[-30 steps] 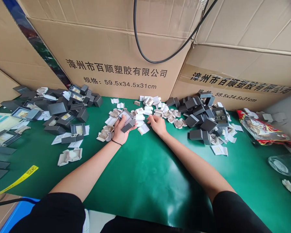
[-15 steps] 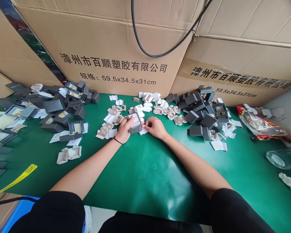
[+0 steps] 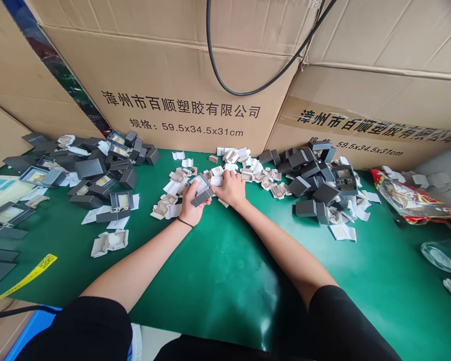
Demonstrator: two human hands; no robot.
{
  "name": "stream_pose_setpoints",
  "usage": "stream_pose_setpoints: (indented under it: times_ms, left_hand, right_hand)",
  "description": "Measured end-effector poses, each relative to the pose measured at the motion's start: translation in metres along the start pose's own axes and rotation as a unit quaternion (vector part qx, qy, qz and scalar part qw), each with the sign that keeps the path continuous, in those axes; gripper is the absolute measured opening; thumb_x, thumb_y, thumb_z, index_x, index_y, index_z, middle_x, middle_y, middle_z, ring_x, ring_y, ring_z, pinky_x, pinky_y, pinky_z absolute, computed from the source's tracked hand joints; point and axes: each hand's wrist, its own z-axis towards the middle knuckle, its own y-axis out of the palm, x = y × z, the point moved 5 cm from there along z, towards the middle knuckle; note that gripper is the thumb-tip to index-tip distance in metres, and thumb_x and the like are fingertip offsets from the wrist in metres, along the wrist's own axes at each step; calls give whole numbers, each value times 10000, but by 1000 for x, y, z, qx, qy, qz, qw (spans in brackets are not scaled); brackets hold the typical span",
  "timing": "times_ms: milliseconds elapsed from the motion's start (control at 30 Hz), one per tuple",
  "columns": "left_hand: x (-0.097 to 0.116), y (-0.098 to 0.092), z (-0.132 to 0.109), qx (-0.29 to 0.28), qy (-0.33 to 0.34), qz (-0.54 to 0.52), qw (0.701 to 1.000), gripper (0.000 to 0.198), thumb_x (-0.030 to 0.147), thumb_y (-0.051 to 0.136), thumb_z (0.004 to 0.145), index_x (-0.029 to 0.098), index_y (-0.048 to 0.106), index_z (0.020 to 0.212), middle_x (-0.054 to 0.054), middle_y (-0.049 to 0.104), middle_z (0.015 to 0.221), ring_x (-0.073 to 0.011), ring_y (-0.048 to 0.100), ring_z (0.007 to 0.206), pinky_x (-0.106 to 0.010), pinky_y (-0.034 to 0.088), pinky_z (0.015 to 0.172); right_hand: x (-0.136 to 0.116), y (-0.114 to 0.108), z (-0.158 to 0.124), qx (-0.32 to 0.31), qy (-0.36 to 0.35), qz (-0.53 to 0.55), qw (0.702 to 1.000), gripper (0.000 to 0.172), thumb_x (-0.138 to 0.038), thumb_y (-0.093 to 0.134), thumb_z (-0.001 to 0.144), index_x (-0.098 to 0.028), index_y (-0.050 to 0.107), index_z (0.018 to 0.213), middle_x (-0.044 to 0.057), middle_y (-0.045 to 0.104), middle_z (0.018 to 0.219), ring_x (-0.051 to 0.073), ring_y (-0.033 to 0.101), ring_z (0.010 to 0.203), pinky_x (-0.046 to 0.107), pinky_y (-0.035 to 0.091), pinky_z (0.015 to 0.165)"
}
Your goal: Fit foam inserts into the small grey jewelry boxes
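Note:
My left hand (image 3: 194,206) is wrapped around a small dark grey box (image 3: 202,198), which stands tilted and open with a pale inside showing. Close on its right, my right hand (image 3: 231,189) is closed, fingers curled downward and thumb pointing toward the box. A pale folded cardboard insert (image 3: 216,181) shows at the right fingertips; the grip itself is hidden, so what they hold cannot be made out. Loose cardboard inserts (image 3: 166,204) and white paper slips (image 3: 173,187) lie just left of the box. More inserts (image 3: 280,190) spread to the right of my right hand.
Dark boxes are heaped at the left (image 3: 90,168) and right (image 3: 326,192) of the green table (image 3: 210,271). Large cartons (image 3: 180,65) wall off the back, with a black cable (image 3: 236,93) hanging down. A red snack bag (image 3: 417,198) and glass jar (image 3: 441,255) stand far right.
My right hand has moved left and a little up, against the box, its pinch turned into a downward curl. The left hand has shifted slightly left with the box. The camera view has shifted slightly.

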Motion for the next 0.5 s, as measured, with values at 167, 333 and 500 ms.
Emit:
stream_pose_setpoints:
  times_ms: [167,333,500]
  left_hand:
    - [-2,-2,1,5,1,-7,1000,296,430,510,805,138,556,793,-30,631,619,-99,540,476,-216,404,452]
    - [-1,1,-1,-18,-19,3,1000,324,458,541,785,152,580,882,-48,667,729,-149,630,662,-235,453,538]
    - [-3,14,-8,-110,-70,-21,991,338,433,486,851,199,627,1049,-60,536,1317,-247,440,1254,-374,497,879]
  right_hand:
    - [5,4,6,-50,-35,82,995,266,-310,560,761,-184,551,994,96,621,1046,262,559,947,382,448,792]
    - [25,-15,21,-19,-39,297,954,244,-326,595,746,-186,587,947,36,654,995,203,590,917,331,458,827]
    - [45,-23,18,-46,52,453,889,368,-424,558,752,-180,567,1027,37,648,944,157,595,753,269,486,635]
